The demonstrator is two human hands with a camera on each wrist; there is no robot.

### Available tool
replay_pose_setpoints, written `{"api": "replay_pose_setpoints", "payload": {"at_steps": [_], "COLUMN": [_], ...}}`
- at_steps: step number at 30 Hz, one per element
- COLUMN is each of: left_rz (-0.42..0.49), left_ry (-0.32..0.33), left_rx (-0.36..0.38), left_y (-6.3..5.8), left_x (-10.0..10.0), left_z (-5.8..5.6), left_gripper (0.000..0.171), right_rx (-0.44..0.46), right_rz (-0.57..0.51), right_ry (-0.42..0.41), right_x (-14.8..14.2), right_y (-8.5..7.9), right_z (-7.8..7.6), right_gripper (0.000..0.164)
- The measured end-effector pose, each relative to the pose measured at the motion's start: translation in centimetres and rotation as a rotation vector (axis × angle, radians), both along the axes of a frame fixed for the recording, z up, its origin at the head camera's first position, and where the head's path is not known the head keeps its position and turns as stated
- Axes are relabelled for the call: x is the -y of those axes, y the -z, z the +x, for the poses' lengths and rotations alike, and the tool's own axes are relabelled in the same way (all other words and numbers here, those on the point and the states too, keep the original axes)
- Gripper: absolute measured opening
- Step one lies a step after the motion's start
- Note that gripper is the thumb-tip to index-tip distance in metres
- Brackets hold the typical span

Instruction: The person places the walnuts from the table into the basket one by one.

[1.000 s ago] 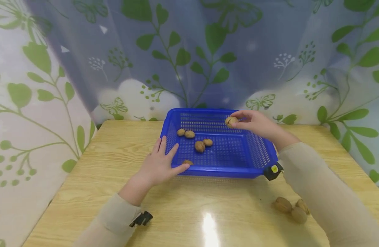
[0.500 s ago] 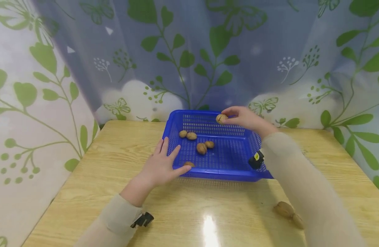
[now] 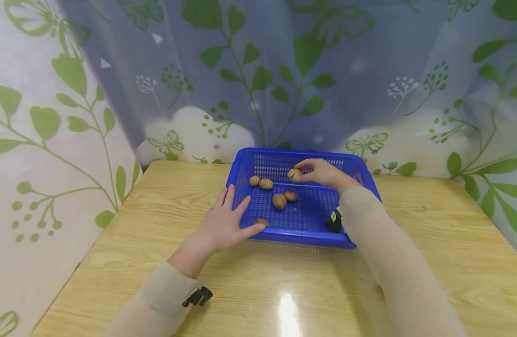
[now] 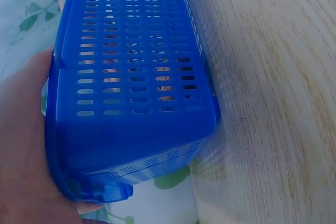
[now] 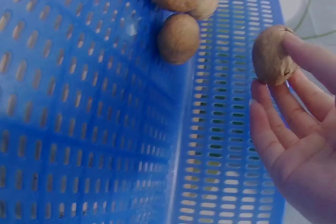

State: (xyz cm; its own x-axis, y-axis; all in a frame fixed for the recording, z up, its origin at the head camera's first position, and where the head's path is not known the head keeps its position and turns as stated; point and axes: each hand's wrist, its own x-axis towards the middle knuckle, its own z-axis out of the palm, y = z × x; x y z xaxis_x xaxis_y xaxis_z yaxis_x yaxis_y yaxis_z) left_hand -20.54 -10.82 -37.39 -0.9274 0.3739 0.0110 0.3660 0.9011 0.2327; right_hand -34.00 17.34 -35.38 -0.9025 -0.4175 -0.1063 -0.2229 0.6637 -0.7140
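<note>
Between thumb and fingertips, my right hand (image 3: pixel 323 173) pinches a walnut (image 3: pixel 294 175) above the back part of a blue plastic basket (image 3: pixel 302 232). In the right wrist view that walnut (image 5: pixel 274 55) has a visible crack and is held near the basket's perforated wall (image 5: pixel 226 145). My left hand (image 3: pixel 218 225) rests on the basket's front left corner, fingers spread and straight, thumb along the front rim. Inside the basket lie several walnuts: a pair (image 3: pixel 265 184) at the back left, another pair (image 3: pixel 279 201) near the middle, and one (image 3: pixel 262 222) partly hidden by the front rim.
The basket stands on a wooden table (image 3: pixel 258 285) toward its back edge. A leaf-patterned curtain (image 3: pixel 258 84) hangs right behind it. A black wrist camera (image 3: pixel 333 221) on the right sleeve overlaps the basket's front right. The right forearm hides most of the table's right front.
My right hand has moved left and then lower into the basket's area with the walnut. Its forearm now covers the loose walnuts on the table at right. The left hand stays on the rim.
</note>
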Motion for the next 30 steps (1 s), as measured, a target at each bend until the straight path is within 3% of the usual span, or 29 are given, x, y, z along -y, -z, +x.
{"api": "replay_pose_setpoints", "payload": {"at_steps": [9,17,22,27,30], "left_rz": [0.004,0.017,0.020,0.013,0.004], "left_ry": [0.002,0.007,0.009,-0.001,-0.003], "left_rx": [-0.008,-0.015,-0.012,0.001,0.009], "left_y": [-0.3,-0.3,-0.2,0.0,-0.2], "left_x": [0.0,-0.1,-0.2,-0.1,-0.2], "left_z": [0.2,0.2,0.2,0.2,0.1], "left_gripper": [0.090,0.090,0.089,0.088,0.089], "right_rx": [0.087,0.111,0.128,0.140,0.142], "right_rz": [-0.032,-0.178,-0.166,-0.240,-0.284], "right_ry": [0.035,0.037,0.037,0.064,0.067], "right_x": [-0.7,-1.0,-1.2,-0.9,-1.2], "right_y": [1.2,1.4,1.5,0.3,-1.9], "right_z": [-0.3,-0.4,-0.6,-0.4,0.2], "right_gripper": [0.050,0.052,0.052,0.053,0.053]}}
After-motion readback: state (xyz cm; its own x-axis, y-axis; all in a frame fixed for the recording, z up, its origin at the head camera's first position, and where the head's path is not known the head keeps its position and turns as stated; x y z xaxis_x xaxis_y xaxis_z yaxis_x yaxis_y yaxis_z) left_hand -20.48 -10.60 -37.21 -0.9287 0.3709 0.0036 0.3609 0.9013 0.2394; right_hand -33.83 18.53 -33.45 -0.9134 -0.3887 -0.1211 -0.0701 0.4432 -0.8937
